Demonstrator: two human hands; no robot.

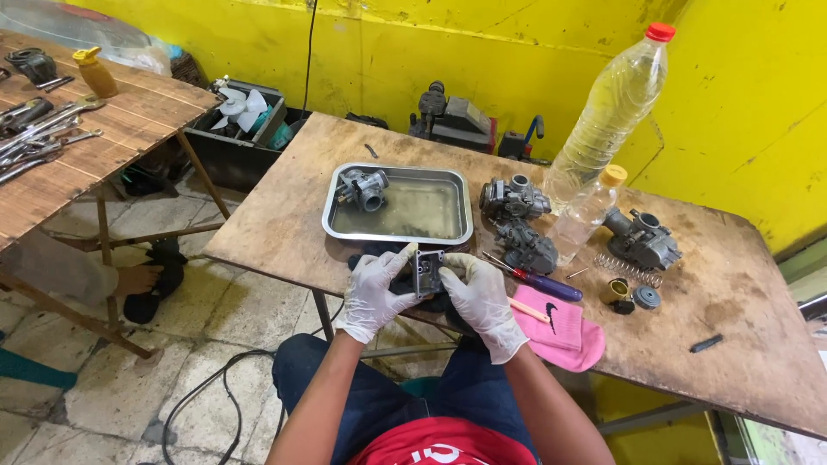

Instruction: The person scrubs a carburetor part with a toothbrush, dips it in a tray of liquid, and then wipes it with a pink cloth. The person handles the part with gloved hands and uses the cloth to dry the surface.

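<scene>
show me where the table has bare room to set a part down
Bare wood lies right of the spring and cap, around the small black piece. Another patch runs left of the tray to the table edge. It is crowded between the tray and the bottles, and by the pink cloth.

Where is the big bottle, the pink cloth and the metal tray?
big bottle (613, 103), head view, on its clear body.
pink cloth (568, 331), head view, on its middle.
metal tray (398, 170), head view, on its far rim.
</scene>
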